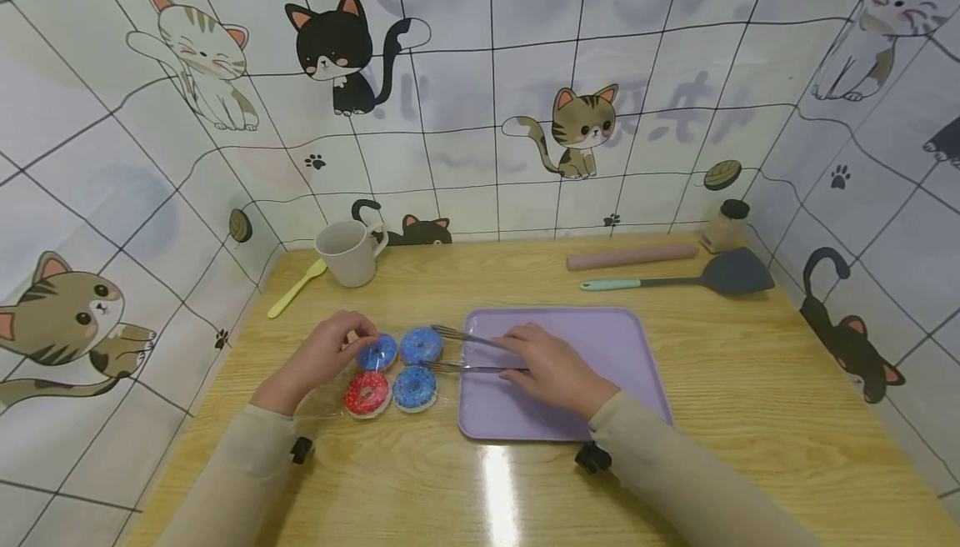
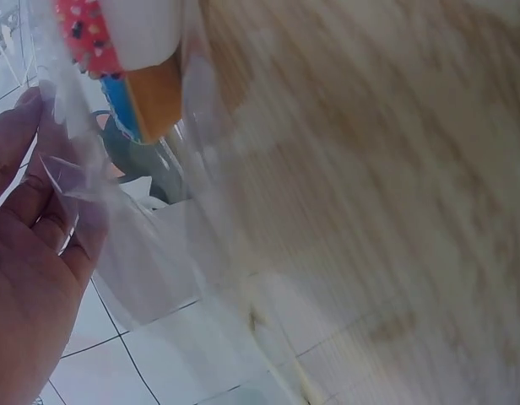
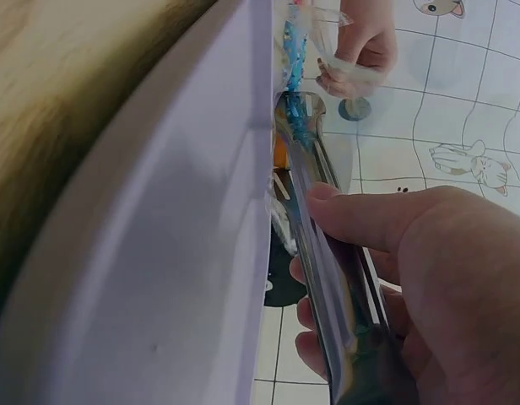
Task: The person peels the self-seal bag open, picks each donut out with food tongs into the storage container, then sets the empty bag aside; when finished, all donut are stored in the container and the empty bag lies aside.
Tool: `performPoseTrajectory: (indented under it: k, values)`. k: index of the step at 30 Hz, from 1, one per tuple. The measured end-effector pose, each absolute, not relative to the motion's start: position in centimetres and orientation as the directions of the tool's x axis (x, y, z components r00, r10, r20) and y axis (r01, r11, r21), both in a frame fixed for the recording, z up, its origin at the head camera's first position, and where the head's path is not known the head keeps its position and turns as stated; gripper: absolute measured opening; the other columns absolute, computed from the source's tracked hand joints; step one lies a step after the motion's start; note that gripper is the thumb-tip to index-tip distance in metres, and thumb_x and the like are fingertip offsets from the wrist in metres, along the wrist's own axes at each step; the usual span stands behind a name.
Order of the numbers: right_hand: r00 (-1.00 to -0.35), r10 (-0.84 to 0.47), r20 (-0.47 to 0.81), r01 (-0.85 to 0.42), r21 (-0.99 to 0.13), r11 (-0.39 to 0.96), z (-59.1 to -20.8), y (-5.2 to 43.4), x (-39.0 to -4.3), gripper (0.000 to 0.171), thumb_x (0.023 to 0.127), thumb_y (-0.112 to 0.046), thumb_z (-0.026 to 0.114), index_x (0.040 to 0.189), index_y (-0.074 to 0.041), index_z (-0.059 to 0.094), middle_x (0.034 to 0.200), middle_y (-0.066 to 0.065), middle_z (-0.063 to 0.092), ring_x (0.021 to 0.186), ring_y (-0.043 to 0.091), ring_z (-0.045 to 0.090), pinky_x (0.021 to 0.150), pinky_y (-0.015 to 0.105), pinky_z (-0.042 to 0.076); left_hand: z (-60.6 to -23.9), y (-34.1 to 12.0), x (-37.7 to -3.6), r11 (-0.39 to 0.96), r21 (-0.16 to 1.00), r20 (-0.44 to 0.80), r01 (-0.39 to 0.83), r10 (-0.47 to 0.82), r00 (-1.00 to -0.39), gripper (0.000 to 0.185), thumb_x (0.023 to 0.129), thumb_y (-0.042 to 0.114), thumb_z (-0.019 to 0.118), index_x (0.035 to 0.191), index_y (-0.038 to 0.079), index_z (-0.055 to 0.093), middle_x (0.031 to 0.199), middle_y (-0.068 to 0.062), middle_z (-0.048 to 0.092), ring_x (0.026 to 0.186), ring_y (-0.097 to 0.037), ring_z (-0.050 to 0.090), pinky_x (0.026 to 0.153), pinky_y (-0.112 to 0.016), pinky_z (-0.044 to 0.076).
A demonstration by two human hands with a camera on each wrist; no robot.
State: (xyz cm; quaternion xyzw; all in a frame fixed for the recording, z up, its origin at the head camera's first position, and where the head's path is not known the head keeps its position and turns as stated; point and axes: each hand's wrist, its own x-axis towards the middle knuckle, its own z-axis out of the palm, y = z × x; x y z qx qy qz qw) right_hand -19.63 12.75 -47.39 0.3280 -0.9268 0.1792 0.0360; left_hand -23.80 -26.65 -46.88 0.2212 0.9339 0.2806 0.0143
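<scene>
Three blue toy donuts and a red one lie grouped on the table left of the tray. The red donut (image 1: 367, 394) is nearest my left forearm. Clear plastic wrapping (image 2: 150, 245) surrounds them, and my left hand (image 1: 330, 353) pinches its edge beside the upper left blue donut (image 1: 377, 353). Over the purple tray (image 1: 555, 330), my right hand (image 1: 551, 368) grips metal tongs (image 3: 327, 261), thumb on one arm and fingers on the other. The tongs' spread tips reach past the tray's left edge, above and below the upper right blue donut (image 1: 421, 346).
At the back left stand a grey mug (image 1: 351, 255) and a yellow spoon (image 1: 297, 288). A rolling pin (image 1: 632, 257), a spatula (image 1: 731, 273) and a jar with a black lid (image 1: 724, 228) sit at the back right. Cat-patterned walls (image 1: 465, 97) enclose the table on three sides.
</scene>
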Motion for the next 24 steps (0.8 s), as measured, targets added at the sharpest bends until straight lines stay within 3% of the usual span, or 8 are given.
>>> performPoseTrajectory:
  k: [15, 24]
  values:
    - [-0.741, -0.595, 0.311, -0.669, -0.280, 0.688, -47.7, 16.6, -18.6, 0.052, 0.093, -0.033, 0.078, 0.141, -0.018, 0.064, 0.132, 0.002, 0.066, 0.122, 0.020, 0.062, 0.099, 0.041, 0.055, -47.5, -27.4, -24.0, 0.747, 0.532, 0.100, 0.398, 0.411, -0.906, 0.004, 0.101, 0.022, 0.069, 0.102, 0.019, 0.071, 0.100, 0.004, 0.068, 0.096, -0.016, 0.056, 0.083, -0.036, 0.049]
    - [-0.759, -0.552, 0.345, -0.645, -0.285, 0.709, -47.2, 19.8, -17.6, 0.055, 0.091, -0.029, 0.081, 0.142, -0.016, 0.063, 0.132, 0.004, 0.066, 0.122, 0.022, 0.062, 0.099, 0.044, 0.055, -47.6, -27.4, -24.1, 0.756, 0.522, 0.094, 0.395, 0.409, -0.908, 0.004, 0.100, 0.021, 0.069, 0.102, 0.018, 0.071, 0.100, 0.005, 0.068, 0.097, -0.016, 0.056, 0.082, -0.034, 0.048]
